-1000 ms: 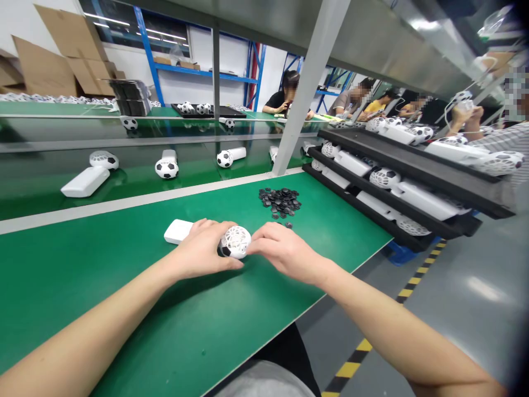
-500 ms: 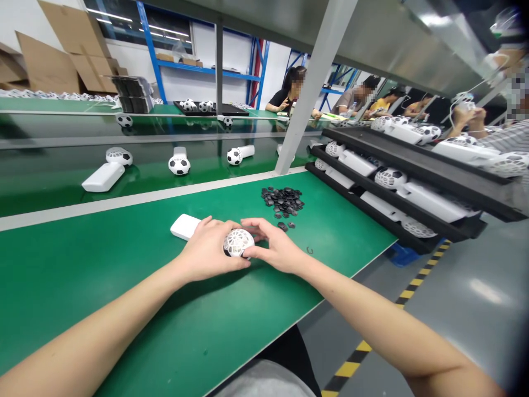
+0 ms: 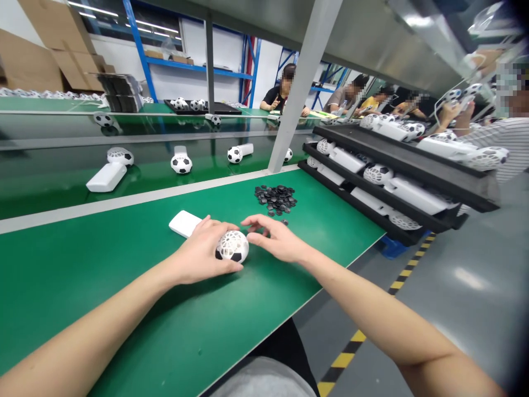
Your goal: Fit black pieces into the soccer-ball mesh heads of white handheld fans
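Observation:
A white handheld fan with a football-patterned round head (image 3: 233,246) lies over the green table. My left hand (image 3: 202,251) is wrapped round the head from the left, thumb at the front and fingers behind. The fan's white handle (image 3: 184,224) sticks out past my left fingers at the back left. Black patches and an open white lattice show on the head. Just right of the ball, my right hand (image 3: 275,237) is apart from it, with thumb and fingers spread and nothing visible between them. Beyond that hand lies a pile of small black pieces (image 3: 276,198).
Stacked black trays (image 3: 413,165) of similar fans stand at the right. Several fans, one with its white handle (image 3: 106,177) toward me, lie on the shiny green belt (image 3: 144,190) behind a pale rail. A grey post (image 3: 303,82) rises at the belt's edge. Co-workers sit farther back.
My right hand has let go of the ball-shaped head and drawn slightly right. The head has turned in my left hand, so a black patch now faces the front.

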`<action>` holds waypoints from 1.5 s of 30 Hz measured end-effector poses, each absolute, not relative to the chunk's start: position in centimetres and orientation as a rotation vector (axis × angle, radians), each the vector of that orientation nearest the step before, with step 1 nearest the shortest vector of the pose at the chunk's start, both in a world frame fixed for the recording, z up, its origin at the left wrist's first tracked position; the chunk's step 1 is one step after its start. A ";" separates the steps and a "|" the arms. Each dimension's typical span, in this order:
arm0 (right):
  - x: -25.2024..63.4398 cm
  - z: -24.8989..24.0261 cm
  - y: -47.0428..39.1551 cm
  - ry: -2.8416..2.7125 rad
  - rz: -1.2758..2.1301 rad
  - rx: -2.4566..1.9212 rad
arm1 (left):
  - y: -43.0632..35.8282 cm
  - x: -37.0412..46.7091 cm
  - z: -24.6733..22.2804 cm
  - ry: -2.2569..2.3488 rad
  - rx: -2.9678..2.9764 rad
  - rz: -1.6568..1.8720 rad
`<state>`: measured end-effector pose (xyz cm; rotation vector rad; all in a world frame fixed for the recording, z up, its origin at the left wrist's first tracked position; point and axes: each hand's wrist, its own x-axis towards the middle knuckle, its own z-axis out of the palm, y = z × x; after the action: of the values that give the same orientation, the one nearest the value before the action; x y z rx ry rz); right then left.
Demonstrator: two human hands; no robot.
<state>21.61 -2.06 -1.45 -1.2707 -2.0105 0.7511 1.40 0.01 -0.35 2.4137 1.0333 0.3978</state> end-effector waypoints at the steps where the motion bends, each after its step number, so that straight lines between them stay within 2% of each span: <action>1: 22.5 -1.4 -1.7 -2.010 0.621 -1.356 | 0.1 1.3 -0.3 1.029 2.423 0.393; 3: 24.4 -1.4 -1.1 -1.988 0.349 -1.577 | 0.1 1.2 0.0 1.034 2.445 0.376; 5: 25.7 -1.6 -0.6 -2.004 0.241 -1.763 | 0.0 1.2 0.4 1.016 2.455 0.306; 8: 26.5 -2.1 -0.2 -2.065 0.308 -1.840 | -0.7 1.4 0.8 1.008 2.423 0.173; 12: 26.3 -2.3 -0.1 -2.105 0.290 -1.785 | -1.3 1.8 0.2 1.125 2.390 0.228; 15: 25.7 -2.0 -0.6 -2.089 0.253 -1.665 | -1.0 1.6 0.1 1.015 2.353 0.182; 17: 24.8 -1.6 -1.4 -2.040 0.401 -1.527 | -0.5 1.1 0.4 0.882 2.321 0.140; 22: 22.4 -0.2 -3.7 -1.816 1.248 -1.273 | 0.3 0.3 1.0 0.742 2.306 0.123; 25: 21.7 0.2 -4.6 -1.785 1.452 -1.221 | 0.3 0.3 0.8 0.724 2.303 0.141; 28: 21.7 -0.2 -4.6 -1.870 1.264 -1.269 | 0.0 0.7 0.3 0.759 2.298 0.173; 32: 22.4 -1.6 -3.4 -2.113 0.547 -1.405 | -0.6 1.5 -0.4 0.878 2.295 0.287; 34: 23.0 -2.2 -2.8 -2.169 0.326 -1.447 | -0.8 1.6 -0.5 0.916 2.290 0.325; 40: 24.8 -1.5 -3.0 -2.072 0.244 -1.529 | -0.5 1.4 0.0 0.809 2.271 0.261; 45: 23.9 -1.6 -3.7 -2.327 0.194 -1.538 | -0.6 1.7 -0.5 0.875 2.280 0.328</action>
<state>23.89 -3.74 -1.55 -1.5378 -2.3272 0.1944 1.71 -0.59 -0.48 2.2804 0.8754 0.3279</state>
